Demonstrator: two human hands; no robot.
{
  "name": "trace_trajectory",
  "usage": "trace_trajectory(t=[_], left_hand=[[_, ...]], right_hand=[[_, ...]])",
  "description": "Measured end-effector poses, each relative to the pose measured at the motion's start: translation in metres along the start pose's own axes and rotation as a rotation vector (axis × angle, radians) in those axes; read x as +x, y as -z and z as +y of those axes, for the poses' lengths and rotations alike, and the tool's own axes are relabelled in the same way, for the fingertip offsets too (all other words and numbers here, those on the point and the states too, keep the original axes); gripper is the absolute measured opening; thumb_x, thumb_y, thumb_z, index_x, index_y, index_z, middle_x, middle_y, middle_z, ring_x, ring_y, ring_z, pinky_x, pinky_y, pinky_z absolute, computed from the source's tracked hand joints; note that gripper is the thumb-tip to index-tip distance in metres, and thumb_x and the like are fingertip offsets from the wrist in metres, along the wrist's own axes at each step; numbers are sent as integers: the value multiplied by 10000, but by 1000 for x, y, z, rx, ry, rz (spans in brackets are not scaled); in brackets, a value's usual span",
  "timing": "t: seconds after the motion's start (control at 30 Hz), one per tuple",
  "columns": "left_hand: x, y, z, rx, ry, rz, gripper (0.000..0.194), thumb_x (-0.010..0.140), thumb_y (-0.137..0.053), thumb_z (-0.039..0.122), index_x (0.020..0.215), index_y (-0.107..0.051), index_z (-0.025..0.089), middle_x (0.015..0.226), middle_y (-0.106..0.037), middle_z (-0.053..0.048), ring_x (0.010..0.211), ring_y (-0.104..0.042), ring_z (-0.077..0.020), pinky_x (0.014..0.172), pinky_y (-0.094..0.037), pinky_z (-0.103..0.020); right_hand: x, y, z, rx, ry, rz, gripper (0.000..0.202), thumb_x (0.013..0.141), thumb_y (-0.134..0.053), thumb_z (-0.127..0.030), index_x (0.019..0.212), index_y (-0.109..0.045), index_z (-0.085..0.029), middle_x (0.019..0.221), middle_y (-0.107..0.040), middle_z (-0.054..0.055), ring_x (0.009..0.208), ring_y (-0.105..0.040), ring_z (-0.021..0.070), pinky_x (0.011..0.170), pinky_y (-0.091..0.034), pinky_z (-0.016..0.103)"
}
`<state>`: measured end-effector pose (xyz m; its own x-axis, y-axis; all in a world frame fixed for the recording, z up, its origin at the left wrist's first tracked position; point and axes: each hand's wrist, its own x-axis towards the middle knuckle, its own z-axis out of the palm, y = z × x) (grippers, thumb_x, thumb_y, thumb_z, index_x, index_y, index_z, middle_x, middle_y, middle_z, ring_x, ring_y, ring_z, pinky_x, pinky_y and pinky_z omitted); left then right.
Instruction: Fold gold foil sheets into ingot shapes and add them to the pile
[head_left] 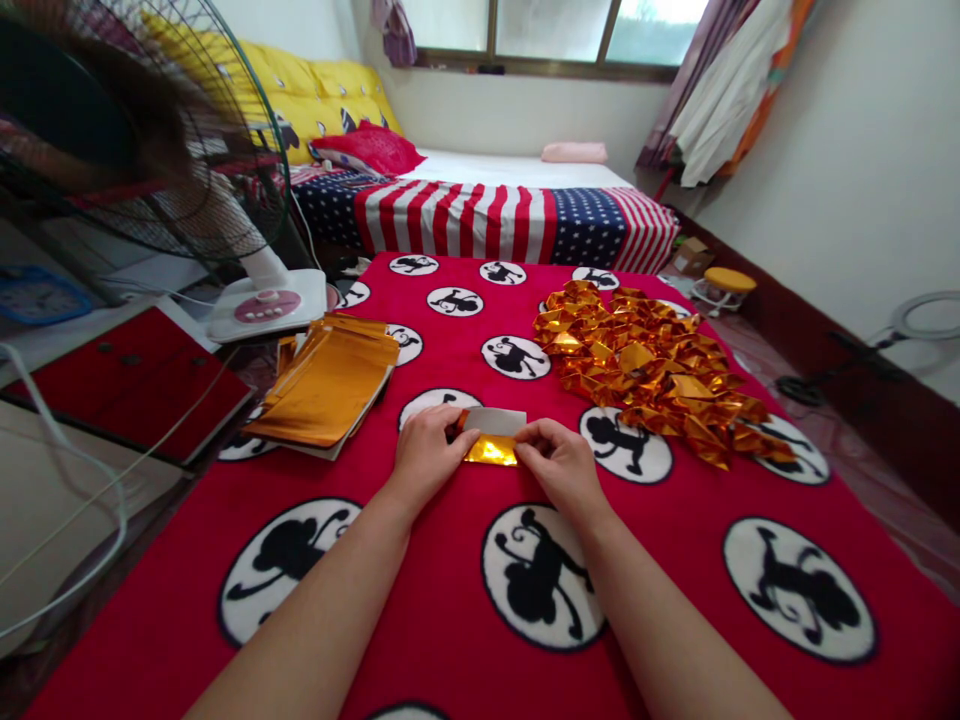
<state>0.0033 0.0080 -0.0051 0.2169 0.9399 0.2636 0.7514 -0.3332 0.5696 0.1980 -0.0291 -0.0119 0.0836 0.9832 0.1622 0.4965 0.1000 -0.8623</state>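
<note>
A partly folded sheet of gold foil paper (492,450) lies between my hands on the red cloth (450,560), its pale back showing along the far part. My left hand (431,450) grips its left end, thumb on the gold side. At the right end, my right hand (551,455) pinches the paper between thumb and fingers. To the left lies a stack of flat gold foil sheets (330,385). A heap of folded gold foil pieces (645,360) covers the cloth at the right.
An electric fan (266,300) with blurred blades stands at the left, near a red-topped box (127,370) and white cable (112,480). Beyond the cloth is a bed with a flag-patterned cover (465,220). A yellow stool (729,282) stands on the floor at right.
</note>
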Motion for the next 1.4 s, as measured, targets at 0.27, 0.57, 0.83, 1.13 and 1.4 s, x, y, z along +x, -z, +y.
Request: trace_trajectory(t=[0.27,0.57,0.83,1.13,1.4], left_hand=[[0,1,1,2,1,-3,146,801,-636,315,744,-628,180,760,-652,-22,726,-565,-174,652,-375,-277],[0,1,1,-9,5,-2,164,805,-632,312,713,-606,179,736,-635,-16,708,-550,-166,637,-361,-271],[0,2,3,-8,7,-3,161,805,-625,313,712,-601,183,732,-636,-18,703,-550,-168,634,-364,-269],[0,2,2,-3,7,-6,166,805,-620,323,714,-610,185,745,-642,-23,710,-556,-170,634,-368,-268],[0,2,3,2,3,-3,171,802,-625,319,701,-600,182,724,-627,-18,705,-551,-169,630,-363,-272]], right_hand=[[1,0,-2,0,-7,5,108,717,-595,-210,769,-688,-193,644,-636,-4,547,-530,128,508,-375,229],[1,-1,0,22,-2,2,108,722,-592,-205,776,-684,-190,635,-618,-11,546,-524,125,506,-370,227],[0,-1,1,2,3,2,111,724,-592,-206,782,-686,-199,643,-630,-11,549,-534,128,500,-372,227],[2,-1,2,2,1,6,109,724,-592,-206,779,-687,-198,640,-629,-12,550,-532,128,505,-372,228],[1,0,1,9,1,1,104,720,-592,-205,768,-684,-195,632,-625,-12,544,-526,126,504,-369,226]])
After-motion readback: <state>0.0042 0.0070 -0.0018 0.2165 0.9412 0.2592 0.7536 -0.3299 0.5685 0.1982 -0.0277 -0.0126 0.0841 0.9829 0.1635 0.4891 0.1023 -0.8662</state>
